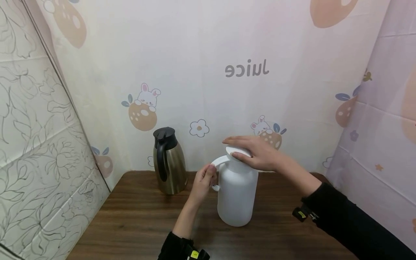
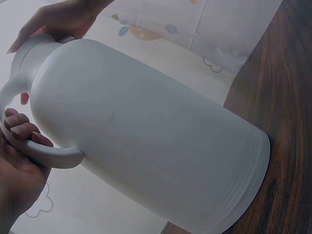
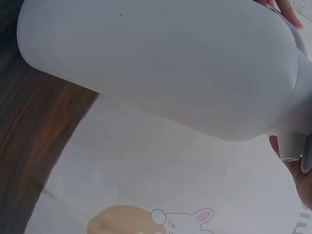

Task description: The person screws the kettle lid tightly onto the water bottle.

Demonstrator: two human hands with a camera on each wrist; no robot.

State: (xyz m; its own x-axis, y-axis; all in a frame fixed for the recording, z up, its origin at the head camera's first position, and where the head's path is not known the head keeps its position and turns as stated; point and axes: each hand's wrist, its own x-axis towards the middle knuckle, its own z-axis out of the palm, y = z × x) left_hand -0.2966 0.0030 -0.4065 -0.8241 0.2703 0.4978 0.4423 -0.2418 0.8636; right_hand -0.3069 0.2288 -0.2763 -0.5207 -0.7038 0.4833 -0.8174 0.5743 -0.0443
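A white thermos jug (image 1: pixel 237 198) stands on the wooden table in the head view. My left hand (image 1: pixel 203 182) grips its looped handle (image 2: pixel 53 155), the fingers curled through the loop in the left wrist view. On top, my right hand (image 1: pixel 260 153) holds the white lid (image 1: pixel 234 148), with the thumb along the near side and the fingers stretched across the far side. The right wrist view shows the jug's short spout (image 3: pixel 290 146) below the lid, with part of the right hand behind it. The palm covers part of the lid.
A brass-coloured thermos jug (image 1: pixel 175 168) with a black lid and handle stands at the back left of the wooden table (image 1: pixel 139 224). Patterned cloth (image 1: pixel 201 90) hangs right behind the table, and more cloth hangs at both sides.
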